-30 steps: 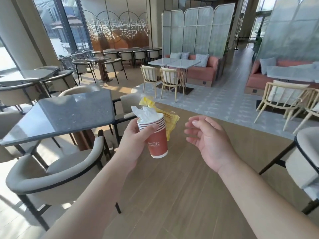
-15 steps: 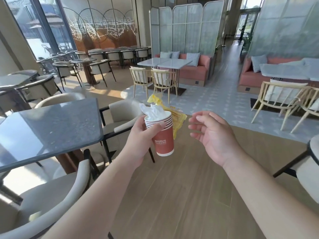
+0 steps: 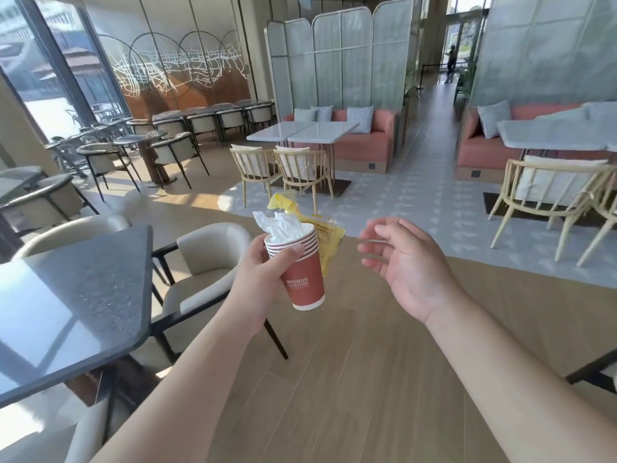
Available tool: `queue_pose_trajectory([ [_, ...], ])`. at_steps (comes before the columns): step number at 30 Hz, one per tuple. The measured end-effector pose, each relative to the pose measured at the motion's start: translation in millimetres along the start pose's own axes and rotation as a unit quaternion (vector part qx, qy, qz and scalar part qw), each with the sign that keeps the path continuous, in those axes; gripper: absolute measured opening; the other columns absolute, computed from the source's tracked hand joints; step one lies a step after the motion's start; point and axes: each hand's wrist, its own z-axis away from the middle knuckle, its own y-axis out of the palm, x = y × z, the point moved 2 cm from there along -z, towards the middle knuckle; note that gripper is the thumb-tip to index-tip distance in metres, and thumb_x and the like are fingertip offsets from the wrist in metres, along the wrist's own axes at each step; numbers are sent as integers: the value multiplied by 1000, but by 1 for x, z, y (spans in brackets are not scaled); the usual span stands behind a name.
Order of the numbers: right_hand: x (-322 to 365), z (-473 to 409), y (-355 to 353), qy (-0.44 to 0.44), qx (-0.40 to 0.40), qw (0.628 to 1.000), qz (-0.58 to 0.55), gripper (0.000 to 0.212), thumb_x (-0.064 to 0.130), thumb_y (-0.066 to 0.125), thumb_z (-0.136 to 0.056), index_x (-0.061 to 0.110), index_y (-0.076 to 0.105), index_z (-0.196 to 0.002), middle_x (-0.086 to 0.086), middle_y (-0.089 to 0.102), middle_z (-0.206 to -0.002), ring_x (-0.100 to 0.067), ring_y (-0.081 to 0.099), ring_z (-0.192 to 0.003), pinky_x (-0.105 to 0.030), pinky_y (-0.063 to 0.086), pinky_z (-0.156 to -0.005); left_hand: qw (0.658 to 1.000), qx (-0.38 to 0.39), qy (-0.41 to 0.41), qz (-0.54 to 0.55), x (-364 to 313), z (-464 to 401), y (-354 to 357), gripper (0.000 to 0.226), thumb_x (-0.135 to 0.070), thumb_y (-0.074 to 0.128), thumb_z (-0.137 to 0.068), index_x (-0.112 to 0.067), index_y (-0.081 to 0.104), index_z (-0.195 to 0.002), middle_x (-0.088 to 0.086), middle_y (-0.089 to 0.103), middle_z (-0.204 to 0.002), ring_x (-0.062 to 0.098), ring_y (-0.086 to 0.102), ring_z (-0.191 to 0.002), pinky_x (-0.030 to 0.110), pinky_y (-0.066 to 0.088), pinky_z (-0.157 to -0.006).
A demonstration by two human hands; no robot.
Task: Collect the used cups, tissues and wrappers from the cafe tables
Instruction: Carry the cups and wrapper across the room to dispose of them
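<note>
Left hand (image 3: 263, 272) grips the stack of red paper cups (image 3: 302, 272), thumb across the front near the rims, same grip as 0.5 s ago. Stack tilts slightly right, held mid-air over the wood floor (image 3: 367, 379). White tissue (image 3: 278, 223) is stuffed in the top cup; yellow wrapper (image 3: 320, 235) is pinned behind the stack and sticks out above and right. Right hand (image 3: 407, 265) is empty, fingers loosely curled, palm toward the cups, just beside them and not touching; fingertips are motion-blurred. Versus the earlier frames: view has panned right, dark grey bench (image 3: 76, 295) slides further to the left edge, the white double bench (image 3: 303, 132) by the pink sofa (image 3: 370, 142) sits nearer centre.
</note>
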Motion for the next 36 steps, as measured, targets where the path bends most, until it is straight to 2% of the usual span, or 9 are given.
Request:
queue_pose_trajectory([
  [3,14,-52,-20,-4,8,1000,7,12,19,59,-83,14,66,-91,-2,70,-85,-15,67,-76,-27,53,-64,1000,-2,19,1,-7,-54,27,74,-48,79,-64,-18,62,-129,4,77,-115,23,73,-106,39,56,-87],
  [6,14,-95,-32,-5,12,1000,21,13,11,54,-94,14,66,-91,0,70,-84,-14,66,-76,-26,52,-64,999,5,32,12,-7,-97,50,72,-47,80,-62,-20,62,-127,0,78,-112,17,74,-102,29,58,-80],
  [8,10,-119,-36,2,10,1000,21,14,11,53,-95,15,66,-91,0,71,-85,-14,66,-76,-26,52,-64,999,9,32,18,-2,-119,58,70,-44,80,-64,-19,62,-127,0,78,-111,15,75,-100,24,58,-75],
  [12,0,-163,-39,12,23,1000,13,11,15,57,-87,16,67,-90,-2,71,-86,-16,67,-77,-26,52,-63,999,-13,23,26,8,-164,59,74,-43,79,-62,-15,62,-128,6,77,-115,23,73,-105,35,57,-87],
  [17,-16,-229,-41,19,11,1000,15,15,9,53,-94,14,66,-91,-2,71,-86,-15,66,-75,-26,52,-62,999,-5,18,30,27,-229,57,74,-45,79,-61,-17,62,-127,5,77,-114,19,74,-102,31,56,-82],
  [21,-37,-288,-30,25,14,999,27,17,8,52,-95,15,66,-88,-2,70,-84,-14,66,-73,-26,52,-62,999,-8,17,40,44,-293,45,71,-45,79,-63,-17,63,-127,3,77,-113,17,74,-100,30,55,-80],
  [25,-51,-364,-11,20,4,999,39,15,9,52,-96,12,65,-91,-3,68,-85,-14,66,-73,-25,52,-60,999,-4,16,41,60,-371,27,73,-45,80,-64,-18,62,-129,3,77,-115,20,73,-105,36,55,-88],
  [32,-67,-495,39,10,-8,998,58,14,9,52,-95,13,65,-91,-5,67,-86,-15,65,-72,-26,51,-62,999,-4,24,48,60,-510,-20,79,-47,79,-60,-16,62,-131,1,77,-113,13,74,-96,23,55,-73],
  [36,-80,-551,60,-7,-5,999,48,13,10,52,-95,13,65,-92,-4,67,-85,-15,65,-72,-25,52,-61,998,1,43,44,59,-570,-39,77,-46,78,-60,-17,62,-130,-2,77,-111,10,74,-94,22,55,-71],
])
